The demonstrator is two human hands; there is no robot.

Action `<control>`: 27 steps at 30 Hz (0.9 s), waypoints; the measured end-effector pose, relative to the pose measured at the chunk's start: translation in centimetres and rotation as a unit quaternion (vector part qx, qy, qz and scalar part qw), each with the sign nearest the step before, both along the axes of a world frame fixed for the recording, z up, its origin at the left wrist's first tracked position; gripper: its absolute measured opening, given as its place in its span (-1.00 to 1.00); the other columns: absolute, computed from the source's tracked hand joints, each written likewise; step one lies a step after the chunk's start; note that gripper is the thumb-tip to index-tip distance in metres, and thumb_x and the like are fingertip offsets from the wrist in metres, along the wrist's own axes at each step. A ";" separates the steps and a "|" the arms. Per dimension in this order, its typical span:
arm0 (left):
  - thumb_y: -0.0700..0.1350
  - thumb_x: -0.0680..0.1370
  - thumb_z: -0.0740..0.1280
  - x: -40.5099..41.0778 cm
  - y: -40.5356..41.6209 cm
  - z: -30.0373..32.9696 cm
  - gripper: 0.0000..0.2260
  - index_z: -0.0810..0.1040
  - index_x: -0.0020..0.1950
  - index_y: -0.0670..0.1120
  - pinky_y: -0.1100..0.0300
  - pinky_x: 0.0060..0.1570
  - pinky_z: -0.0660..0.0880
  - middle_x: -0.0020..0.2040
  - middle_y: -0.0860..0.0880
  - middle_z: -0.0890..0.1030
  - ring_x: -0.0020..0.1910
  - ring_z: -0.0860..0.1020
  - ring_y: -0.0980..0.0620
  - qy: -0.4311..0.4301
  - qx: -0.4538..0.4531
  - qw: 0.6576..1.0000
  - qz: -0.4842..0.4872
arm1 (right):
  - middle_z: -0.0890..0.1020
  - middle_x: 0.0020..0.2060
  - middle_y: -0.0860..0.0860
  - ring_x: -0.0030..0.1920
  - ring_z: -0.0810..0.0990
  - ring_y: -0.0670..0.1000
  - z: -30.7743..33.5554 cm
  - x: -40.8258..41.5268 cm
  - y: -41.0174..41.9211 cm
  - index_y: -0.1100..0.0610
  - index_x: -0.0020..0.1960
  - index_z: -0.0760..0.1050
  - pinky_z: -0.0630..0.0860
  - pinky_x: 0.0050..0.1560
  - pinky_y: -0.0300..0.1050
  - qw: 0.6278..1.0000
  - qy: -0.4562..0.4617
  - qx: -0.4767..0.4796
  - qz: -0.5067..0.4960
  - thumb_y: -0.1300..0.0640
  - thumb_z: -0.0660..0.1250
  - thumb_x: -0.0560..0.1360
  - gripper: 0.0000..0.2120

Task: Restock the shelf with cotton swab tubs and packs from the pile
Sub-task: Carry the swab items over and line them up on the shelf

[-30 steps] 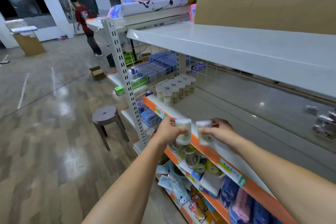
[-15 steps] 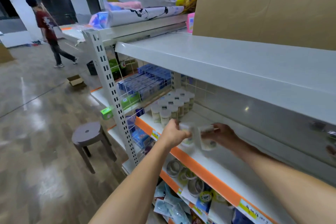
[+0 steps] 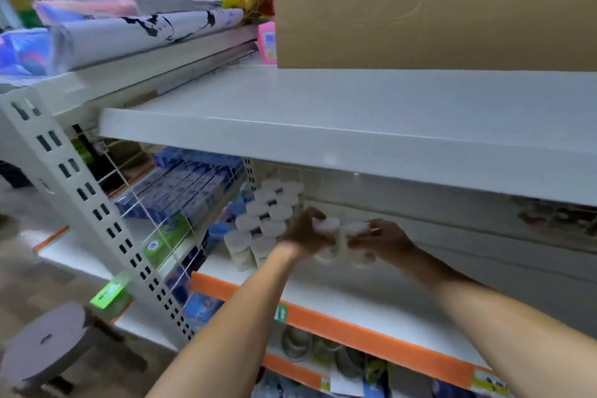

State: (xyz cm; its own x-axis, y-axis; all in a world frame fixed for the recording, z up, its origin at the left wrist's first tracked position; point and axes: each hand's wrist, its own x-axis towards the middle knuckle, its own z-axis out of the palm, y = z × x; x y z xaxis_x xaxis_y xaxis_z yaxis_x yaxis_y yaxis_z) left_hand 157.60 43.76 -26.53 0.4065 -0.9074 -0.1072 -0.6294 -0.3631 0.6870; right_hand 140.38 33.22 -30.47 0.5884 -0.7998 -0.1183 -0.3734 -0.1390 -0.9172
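big cardboard box up top, white shelf with the orange lip below it. stocked tubs sit in two rows at the left back, i count around ten, rear ones get blurry. left hand has fingers wrapped round one tub, right hand pinches a second tub, both touching side by side just above the shelf, right beside the rows. bottoms are smeared, can't tell if they've landed.

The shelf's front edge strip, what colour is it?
Orange, on the shelf's front edge strip, clearest in the head view.
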 end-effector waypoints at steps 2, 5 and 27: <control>-0.03 0.38 0.56 0.7 -0.8 0.2 -0.39 0.43 0.35 -0.11 0.11 0.10 0.50 0.25 -0.09 0.52 0.18 0.53 -0.06 -0.012 0.002 1.000 -0.023 | 0.70 -0.32 -0.03 -0.33 0.66 -0.15 -0.3 0.4 0.2 0.13 -0.14 0.68 0.56 -0.37 -0.27 1.000 -0.003 0.002 -0.020 0.18 0.59 0.30 -0.83; -0.01 0.35 0.58 1.3 -1.8 0.2 -0.42 0.43 0.27 -0.11 0.05 0.05 0.56 0.14 -0.08 0.56 0.10 0.57 -0.08 -0.054 0.004 0.996 -0.075 | 0.69 -0.36 -0.01 -0.38 0.65 -0.13 -0.6 0.5 0.3 0.15 -0.14 0.68 0.54 -0.40 -0.25 0.999 -0.007 -0.001 -0.051 0.19 0.59 0.30 -0.84; 0.15 0.44 0.39 7.3 -10.0 -0.1 -0.61 0.53 0.23 0.08 -0.05 0.33 0.17 0.26 0.00 0.56 0.34 0.37 -0.09 -0.366 -0.034 0.927 -0.073 | 0.62 0.02 0.01 0.03 0.62 0.02 -1.3 6.1 -3.8 0.04 0.12 0.45 0.60 0.04 0.02 0.981 0.008 -0.041 -0.191 0.19 0.61 0.24 -0.46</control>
